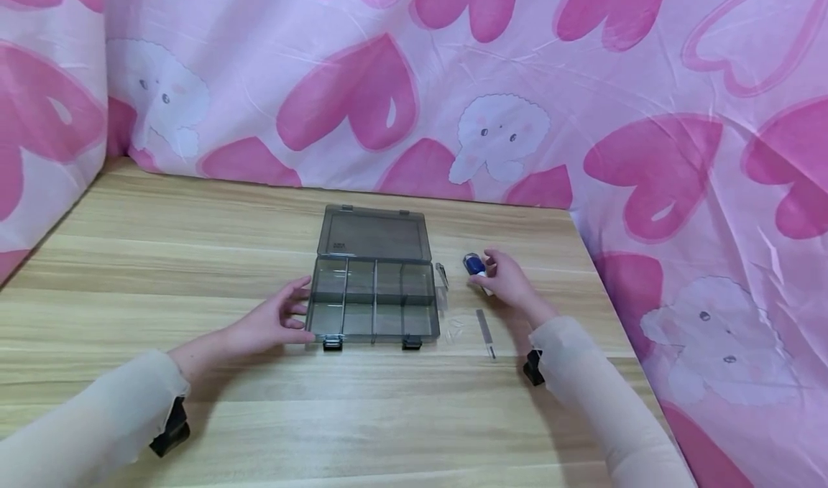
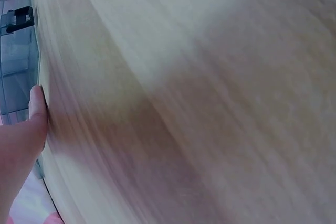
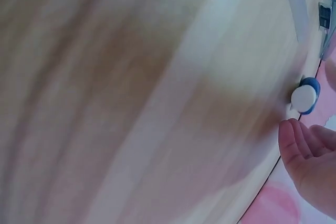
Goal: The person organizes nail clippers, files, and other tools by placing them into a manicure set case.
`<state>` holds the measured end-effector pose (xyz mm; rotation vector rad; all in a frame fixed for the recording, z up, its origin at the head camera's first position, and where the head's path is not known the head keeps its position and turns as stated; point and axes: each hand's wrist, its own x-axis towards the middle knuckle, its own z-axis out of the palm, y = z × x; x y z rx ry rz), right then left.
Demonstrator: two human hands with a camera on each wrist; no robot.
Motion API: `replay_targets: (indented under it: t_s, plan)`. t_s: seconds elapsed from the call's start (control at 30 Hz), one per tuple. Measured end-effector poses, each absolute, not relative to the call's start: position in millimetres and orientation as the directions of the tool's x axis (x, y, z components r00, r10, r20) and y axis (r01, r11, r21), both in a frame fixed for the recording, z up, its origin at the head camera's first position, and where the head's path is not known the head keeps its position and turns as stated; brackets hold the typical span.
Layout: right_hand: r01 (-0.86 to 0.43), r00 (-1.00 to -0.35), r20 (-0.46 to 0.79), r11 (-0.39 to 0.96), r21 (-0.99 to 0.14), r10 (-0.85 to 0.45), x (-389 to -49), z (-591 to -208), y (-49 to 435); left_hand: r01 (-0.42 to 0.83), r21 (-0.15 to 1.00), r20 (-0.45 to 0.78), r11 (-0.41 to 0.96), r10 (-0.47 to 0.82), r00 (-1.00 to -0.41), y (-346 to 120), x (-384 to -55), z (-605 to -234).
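A smoky-grey transparent compartment box (image 1: 373, 301) lies with its lid (image 1: 375, 235) folded back. My left hand (image 1: 274, 320) is at its left side, fingers spread along the wall and thumb at the front corner; the thumb (image 2: 38, 106) shows beside the box in the left wrist view. My right hand (image 1: 507, 279) is around a small blue-and-white object (image 1: 474, 264) of unclear kind, fingers spread and loosely bent. In the right wrist view its round white end (image 3: 303, 99) faces the camera, with a slight gap to the nearest fingertips. The compartments look empty.
Right of the box lie a small metal clipper-like tool (image 1: 442, 276), clear small plastic pieces (image 1: 454, 328) and a flat grey file (image 1: 484, 330). Two black latches (image 1: 333, 344) stick out at the box front. A pink heart-patterned cloth (image 1: 362, 93) borders the wooden table (image 1: 362, 416).
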<state>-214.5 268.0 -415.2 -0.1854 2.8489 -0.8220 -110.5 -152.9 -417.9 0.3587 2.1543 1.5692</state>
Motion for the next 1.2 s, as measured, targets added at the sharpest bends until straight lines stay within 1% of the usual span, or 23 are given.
replay_targets:
  t_s: [0.33,0.5,0.7,0.87,1.07,1.2]
  plan:
    - [-0.04,-0.981,-0.147,0.866,-0.499,-0.13,-217,-413,259,-0.088,0.951,-0.223,0.295,0.463,-0.858,-152,-108,-420]
    - [-0.027,-0.986,-0.121,0.836,-0.547,-0.112,-217,-415,261,-0.085,0.95,-0.224,0.301,0.465,-0.857,-152,-108,-420]
    - [0.035,-0.985,-0.155,0.793,-0.609,-0.075,-217,-414,265,-0.089,0.949,-0.227,0.301,0.464,-0.856,-153,-108,-421]
    - [0.058,-0.985,-0.161,0.756,-0.652,-0.064,-216,-415,268,-0.092,0.949,-0.231,0.301,0.467,-0.854,-153,-108,-419]
    - [0.063,-0.981,-0.179,0.749,-0.659,-0.075,-212,-413,269,-0.093,0.949,-0.231,0.301,0.467,-0.853,-154,-109,-419]
    - [0.042,-0.983,-0.161,0.744,-0.667,-0.09,-208,-408,267,-0.093,0.948,-0.232,0.305,0.463,-0.855,-154,-110,-419]
